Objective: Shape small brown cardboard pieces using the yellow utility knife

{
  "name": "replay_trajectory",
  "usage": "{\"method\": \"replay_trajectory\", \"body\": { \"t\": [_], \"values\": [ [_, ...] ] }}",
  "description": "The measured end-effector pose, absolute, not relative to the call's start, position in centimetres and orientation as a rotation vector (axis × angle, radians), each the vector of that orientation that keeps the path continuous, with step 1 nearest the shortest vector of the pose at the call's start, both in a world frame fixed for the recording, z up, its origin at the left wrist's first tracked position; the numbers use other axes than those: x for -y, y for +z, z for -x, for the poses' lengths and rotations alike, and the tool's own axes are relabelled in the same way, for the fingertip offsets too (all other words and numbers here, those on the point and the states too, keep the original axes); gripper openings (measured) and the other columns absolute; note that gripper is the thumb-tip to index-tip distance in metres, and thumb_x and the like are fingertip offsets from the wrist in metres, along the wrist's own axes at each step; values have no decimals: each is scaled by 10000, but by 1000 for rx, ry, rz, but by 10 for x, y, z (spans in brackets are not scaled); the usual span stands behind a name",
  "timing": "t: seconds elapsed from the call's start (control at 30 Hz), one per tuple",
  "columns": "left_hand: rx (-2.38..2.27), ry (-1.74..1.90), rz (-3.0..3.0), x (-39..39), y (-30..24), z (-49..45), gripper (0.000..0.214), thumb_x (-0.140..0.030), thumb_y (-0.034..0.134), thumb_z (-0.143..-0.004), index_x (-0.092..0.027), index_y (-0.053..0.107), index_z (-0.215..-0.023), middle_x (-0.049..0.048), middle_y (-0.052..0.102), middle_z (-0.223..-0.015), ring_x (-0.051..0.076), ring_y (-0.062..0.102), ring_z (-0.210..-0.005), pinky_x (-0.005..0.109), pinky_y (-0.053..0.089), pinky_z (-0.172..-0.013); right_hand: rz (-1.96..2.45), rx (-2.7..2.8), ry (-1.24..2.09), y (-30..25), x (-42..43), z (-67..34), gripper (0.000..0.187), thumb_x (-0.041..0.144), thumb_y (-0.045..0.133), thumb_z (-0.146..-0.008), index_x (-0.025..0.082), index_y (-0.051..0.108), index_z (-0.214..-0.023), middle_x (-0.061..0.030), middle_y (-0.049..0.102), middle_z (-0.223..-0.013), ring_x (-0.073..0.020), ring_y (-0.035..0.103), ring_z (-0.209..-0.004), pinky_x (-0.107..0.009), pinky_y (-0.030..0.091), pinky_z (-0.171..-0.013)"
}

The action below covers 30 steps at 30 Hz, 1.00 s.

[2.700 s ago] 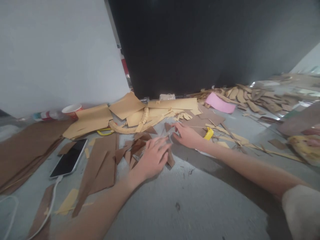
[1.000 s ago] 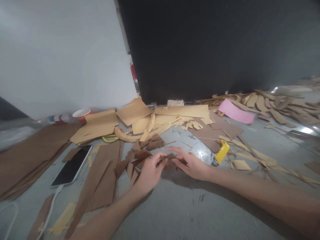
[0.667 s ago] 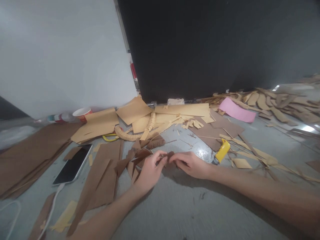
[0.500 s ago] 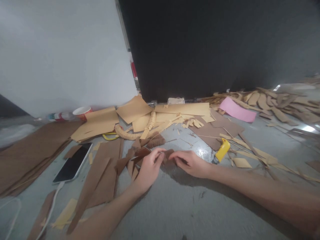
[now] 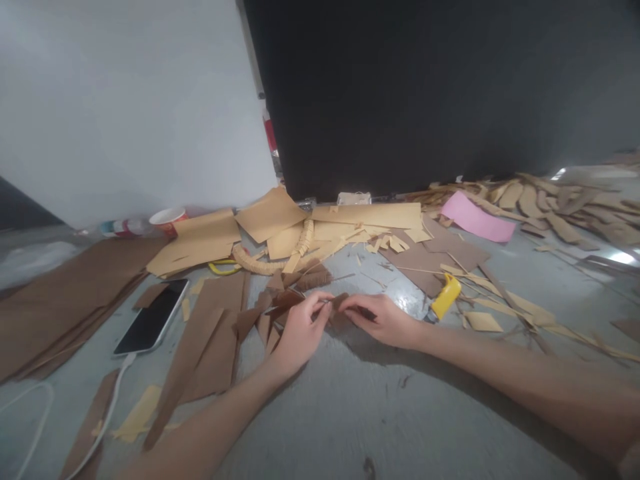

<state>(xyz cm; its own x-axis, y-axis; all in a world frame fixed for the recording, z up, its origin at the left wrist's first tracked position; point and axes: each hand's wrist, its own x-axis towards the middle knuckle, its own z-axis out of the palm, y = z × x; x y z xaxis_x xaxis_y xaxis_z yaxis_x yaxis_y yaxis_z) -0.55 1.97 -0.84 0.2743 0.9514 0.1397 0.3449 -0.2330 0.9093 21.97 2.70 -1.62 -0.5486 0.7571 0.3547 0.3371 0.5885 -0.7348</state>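
Observation:
Between my fingertips is a small brown piece of paper or thin card [image 5: 340, 303], held just above the grey table. My left hand [image 5: 306, 327] pinches its left side, thumb against fingers. From the right, my right hand [image 5: 377, 321] grips the same piece, its fingers curled. Several cut brown pieces [image 5: 253, 320] lie close beside my left hand. Just beyond the hands rests a fringed brown strip [image 5: 315, 277]. To the right of my right hand lies a yellow-handled tool [image 5: 447, 297], its far end hard to make out.
A phone [image 5: 153, 317] with a white cable [image 5: 117, 393] lies at left, near stacked brown sheets [image 5: 60, 300]. Tan sheets [image 5: 205, 241], a curved wrapped tan band [image 5: 260, 265] and a paper cup [image 5: 167, 219] stand farther back. At right are pink paper [image 5: 477, 219] and heaped scraps [image 5: 565, 207].
Both hands stay in nearly the same place on the brown piece, which now shows tilted up between the fingertips. The whole view has shifted slightly.

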Motion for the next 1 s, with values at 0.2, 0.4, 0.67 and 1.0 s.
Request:
{"method": "replay_trajectory", "body": {
  "t": [0.2, 0.4, 0.67, 1.0],
  "values": [
    [-1194, 937, -1753, -19, -9, 6, 275, -451, 549, -1039, -214, 681, -1084, 18, 765, -834, 210, 686, -762, 300, 476, -720, 870, 2148, 809, -17, -26, -219, 203, 225, 524, -1047, 251, 690, -1161, -26, 781, -1025, -144, 713, -815, -251, 543, -729],
    [-1193, 941, -1713, -18, -8, 7, 283, -448, 544, -1046, -211, 679, -1120, 22, 763, -853, 217, 694, -801, 305, 475, -741, 857, 2155, 811, -14, -25, -219, 208, 200, 525, -1041, 246, 687, -1164, -15, 773, -1003, -128, 693, -787, -230, 528, -710],
    [-1189, 955, -1685, -18, -10, 7, 303, -478, 543, -1047, -218, 676, -1126, 13, 736, -806, 213, 660, -757, 300, 458, -708, 890, 2127, 827, -19, -26, -221, 213, 251, 524, -1049, 251, 651, -1220, -33, 749, -999, -143, 669, -763, -242, 510, -653],
    [-1153, 954, -1665, -19, -11, 6, 337, -514, 548, -1042, -216, 650, -1160, 19, 732, -794, 219, 679, -750, 311, 493, -737, 1019, 2017, 954, -7, -25, -218, 422, 318, 497, -1055, 241, 405, -1459, 56, 555, -696, -169, 579, -613, -275, 436, -572]
  ]
}}
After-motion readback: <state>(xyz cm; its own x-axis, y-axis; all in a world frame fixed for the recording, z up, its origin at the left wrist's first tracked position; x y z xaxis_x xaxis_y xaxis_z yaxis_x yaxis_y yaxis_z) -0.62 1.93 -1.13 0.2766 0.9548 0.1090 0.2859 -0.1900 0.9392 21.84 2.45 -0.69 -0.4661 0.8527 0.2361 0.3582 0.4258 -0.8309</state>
